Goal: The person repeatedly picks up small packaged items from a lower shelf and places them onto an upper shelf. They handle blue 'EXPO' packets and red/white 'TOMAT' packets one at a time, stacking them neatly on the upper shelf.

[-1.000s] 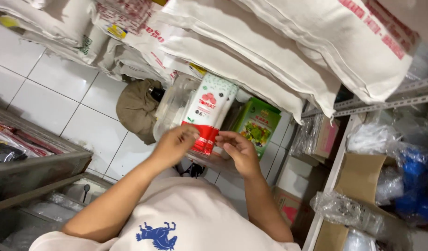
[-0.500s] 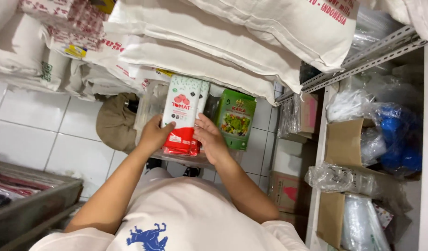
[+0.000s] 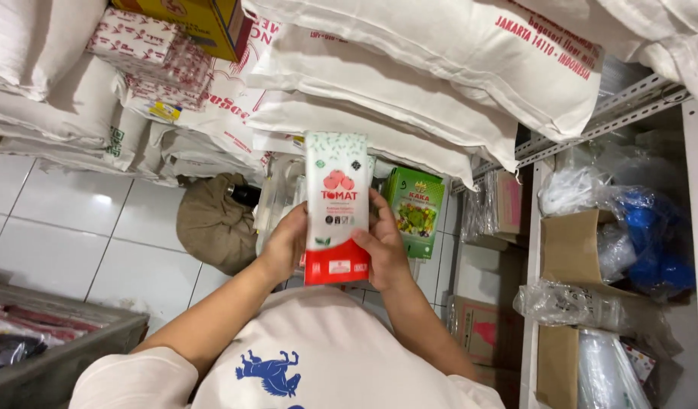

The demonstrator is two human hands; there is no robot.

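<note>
Now the left hand (image 3: 284,246) and right hand (image 3: 383,246) clasp a tall white-and-red pouch (image 3: 336,208) upright at chest height, fingers closed round its lower edges. Inspection seems under way; any next move needs a steady grip kept clear of the green box (image 3: 415,212).

My left hand (image 3: 284,246) and right hand (image 3: 384,250) cover the side edges of the white and red pouch (image 3: 336,206), so my palms and most fingers stay hidden behind it. The pouch blocks part of the green box (image 3: 415,212). The grey crate (image 3: 57,337) is cut off by the left edge, its contents too blurred to tell.
</note>
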